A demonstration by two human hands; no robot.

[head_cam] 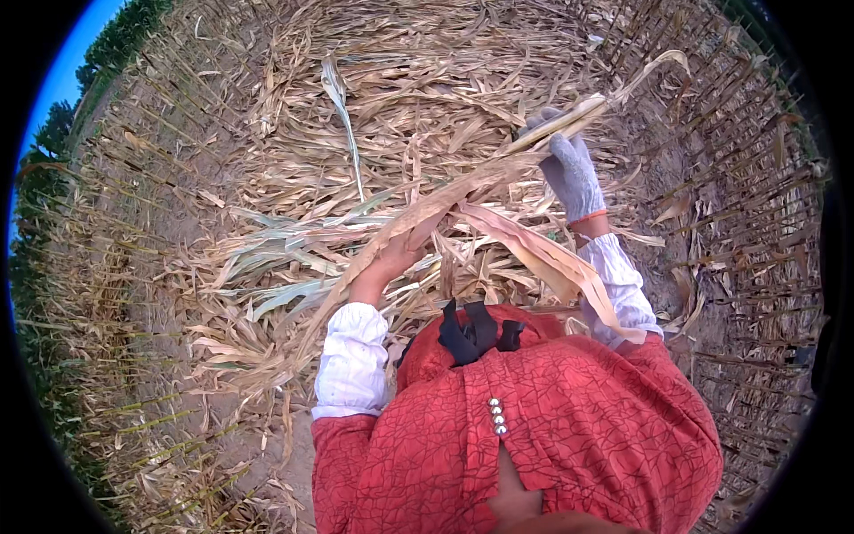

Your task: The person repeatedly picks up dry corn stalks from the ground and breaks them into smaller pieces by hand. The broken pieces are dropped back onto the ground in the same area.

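A dry maize stalk with withered leaves runs slantwise in front of me, from the lower left up to the right. My bare left hand grips its lower part, and a long dry leaf hides some of the fingers. Higher up, my right hand, in a grey knitted glove with an orange cuff, is closed around the stalk near a pale husk. A broad pinkish-tan leaf hangs from the stalk towards my right sleeve.
Cut maize stalks and leaves lie in a thick layer ahead. Greenish leaves lie left of my left hand. Rows of standing stubble flank both sides, with bare soil between. Green plants edge the far left.
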